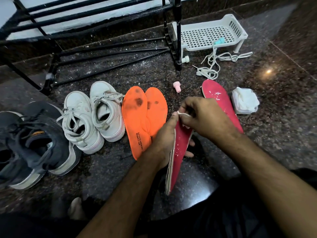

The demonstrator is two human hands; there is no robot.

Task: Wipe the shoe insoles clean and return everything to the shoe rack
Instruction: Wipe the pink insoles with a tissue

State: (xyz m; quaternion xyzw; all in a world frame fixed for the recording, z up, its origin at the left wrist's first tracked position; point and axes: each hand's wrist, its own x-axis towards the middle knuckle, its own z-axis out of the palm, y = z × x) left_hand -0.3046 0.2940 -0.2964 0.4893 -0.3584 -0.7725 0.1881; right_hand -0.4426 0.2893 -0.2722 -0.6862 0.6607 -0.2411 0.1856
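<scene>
Dark floor point(274, 134) lies bare along the right edge and in a strip between the rack point(103, 54) and the row of shoes. That row crowds the left: black shoes point(30, 145), white shoes point(92, 115), then orange insoles point(144, 115) touching each other. Toward the far right corner, a white basket point(209, 35), tangled laces point(216, 64), a pink cap point(176, 86), a red insole point(221, 103) and a wipes pack point(245, 103) clutter the floor.

Looks like a home entryway or hallway corner, down at floor level. Dark speckled granite floor point(120, 169) with matching skirting, a black metal shoe rack point(89, 23) against a pale wall, two pairs of sneakers lined up beside it, loose laces point(214, 64) and a small white plastic basket point(211, 35). Pretty dusty, lived-in spot.
</scene>
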